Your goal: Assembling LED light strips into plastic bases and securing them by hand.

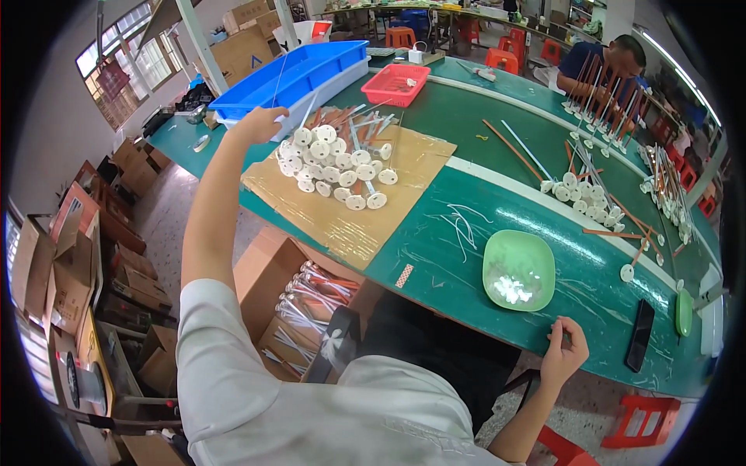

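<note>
My left hand (263, 124) reaches out to the far left beside a blue tray (311, 74), its fingers closed on a thin rod (280, 76) that points up. Just right of this hand, many white discs on sticks (342, 159) lie heaped on a brown cardboard sheet (350, 233). My right hand (565, 349) is at the table's near edge with curled fingers; whether a small piece is pinched in them cannot be made out. The nearest thing to it is a green dish (528, 247) with small shiny white bits in it.
A red basket (396, 84) stands behind the heap. More discs on sticks (583, 198) lie at right, with a phone (640, 335) near the edge. Below, an open carton (268, 268) holds further sticks. Across the table a person (602, 70) works behind upright sticks.
</note>
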### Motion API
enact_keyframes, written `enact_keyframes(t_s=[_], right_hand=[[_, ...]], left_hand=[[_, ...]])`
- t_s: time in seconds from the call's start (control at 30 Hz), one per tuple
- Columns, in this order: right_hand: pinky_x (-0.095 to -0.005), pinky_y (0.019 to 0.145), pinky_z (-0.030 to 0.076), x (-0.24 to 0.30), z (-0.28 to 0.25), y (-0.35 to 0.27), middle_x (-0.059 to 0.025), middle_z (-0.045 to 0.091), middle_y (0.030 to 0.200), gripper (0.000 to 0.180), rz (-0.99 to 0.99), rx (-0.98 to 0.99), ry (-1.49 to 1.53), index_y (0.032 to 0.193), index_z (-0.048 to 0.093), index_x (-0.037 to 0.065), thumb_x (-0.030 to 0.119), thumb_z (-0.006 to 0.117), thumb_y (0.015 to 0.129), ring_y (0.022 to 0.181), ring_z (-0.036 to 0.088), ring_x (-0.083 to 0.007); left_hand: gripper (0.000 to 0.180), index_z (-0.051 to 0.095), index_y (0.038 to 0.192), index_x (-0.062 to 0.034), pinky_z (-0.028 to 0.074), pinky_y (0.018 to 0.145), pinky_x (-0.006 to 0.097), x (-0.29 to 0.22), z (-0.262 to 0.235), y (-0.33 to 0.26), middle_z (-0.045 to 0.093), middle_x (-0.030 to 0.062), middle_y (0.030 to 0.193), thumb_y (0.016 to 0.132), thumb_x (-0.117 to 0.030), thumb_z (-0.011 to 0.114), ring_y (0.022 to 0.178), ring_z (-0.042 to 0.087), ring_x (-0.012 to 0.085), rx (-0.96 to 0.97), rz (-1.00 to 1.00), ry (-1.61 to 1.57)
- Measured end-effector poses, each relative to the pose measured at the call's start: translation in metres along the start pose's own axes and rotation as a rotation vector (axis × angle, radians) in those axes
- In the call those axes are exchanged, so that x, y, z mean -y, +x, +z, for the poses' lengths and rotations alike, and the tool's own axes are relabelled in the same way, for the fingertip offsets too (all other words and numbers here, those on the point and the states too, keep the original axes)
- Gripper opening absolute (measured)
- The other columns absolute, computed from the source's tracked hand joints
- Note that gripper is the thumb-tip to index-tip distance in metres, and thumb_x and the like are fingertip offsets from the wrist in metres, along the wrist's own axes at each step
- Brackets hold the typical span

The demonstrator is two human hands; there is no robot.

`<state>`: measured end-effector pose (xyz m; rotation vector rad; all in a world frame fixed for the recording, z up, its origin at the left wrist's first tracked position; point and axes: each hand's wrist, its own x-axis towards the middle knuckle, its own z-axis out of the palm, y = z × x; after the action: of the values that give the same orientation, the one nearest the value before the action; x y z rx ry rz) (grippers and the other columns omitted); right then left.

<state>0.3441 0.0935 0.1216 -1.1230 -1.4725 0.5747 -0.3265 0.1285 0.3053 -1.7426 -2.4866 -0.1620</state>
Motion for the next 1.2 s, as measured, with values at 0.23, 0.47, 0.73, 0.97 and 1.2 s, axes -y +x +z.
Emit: enact_keyframes(t_s=[0.23,0.47,0.73,0.97,1.2], right_hand=[[-0.0205,0.06,0.048,0.004,-0.004,0.014,-0.006,0.066,0.089,0.005,0.273,0.036,0.054,0.089,0.065,-0.003,-0.001,0.064,0.085,0.075,0.06,-0.0092],[-0.023,0.067,0.046,0.019,0.007,0.016,-0.006,0.066,0.084,0.001,0.101,0.107,-0.142,0.08,0.063,-0.004,-0.004,0.064,0.081,0.075,0.058,-0.0106],[-0.023,0.063,0.048,0.038,-0.019,0.065,-0.0057,0.068,0.085,0.003,0.077,0.262,-0.186,0.083,0.066,-0.001,0.0,0.067,0.081,0.074,0.061,-0.0106],[-0.0292,0.064,0.052,0.019,0.035,0.198,-0.0088,0.07,0.081,0.011,-0.233,0.405,-0.416,0.088,0.07,0.001,0.01,0.067,0.081,0.073,0.066,-0.0158],[-0.0372,0.076,0.054,-0.017,0.149,0.315,-0.0151,0.071,0.088,0.021,-0.32,0.513,-0.8,0.09,0.072,0.003,0.02,0.07,0.078,0.085,0.069,-0.0311]], left_hand=[[0.033,0.07,0.112,-0.0148,0.051,0.09,0.043,0.028,0.047,0.043,0.069,0.0193,0.108,0.083,-0.023,0.056,0.099,0.066,0.0365,0.144,0.09,0.033],[0.035,0.069,0.115,-0.0155,0.052,0.082,0.044,0.057,0.077,0.059,0.069,0.0206,0.101,0.084,-0.03,0.061,0.095,0.066,0.0374,0.013,0.124,-0.151],[0.035,0.061,0.121,-0.0017,0.051,0.077,0.034,-0.003,0.045,-0.009,0.068,0.0192,0.106,0.093,-0.024,0.061,0.084,0.067,0.0239,-0.52,0.096,-0.226],[0.012,0.054,0.08,0.0001,0.043,0.064,0.028,-0.196,0.129,-0.175,0.06,0.0139,0.072,0.09,-0.001,0.048,0.067,0.054,0.0167,-0.955,0.314,-1.26],[0.009,0.059,0.086,0.0056,0.046,0.061,0.023,-0.25,0.16,-0.175,0.063,0.0093,0.075,0.091,0.0,0.054,0.064,0.057,0.0122,-0.5,0.044,-1.323]])
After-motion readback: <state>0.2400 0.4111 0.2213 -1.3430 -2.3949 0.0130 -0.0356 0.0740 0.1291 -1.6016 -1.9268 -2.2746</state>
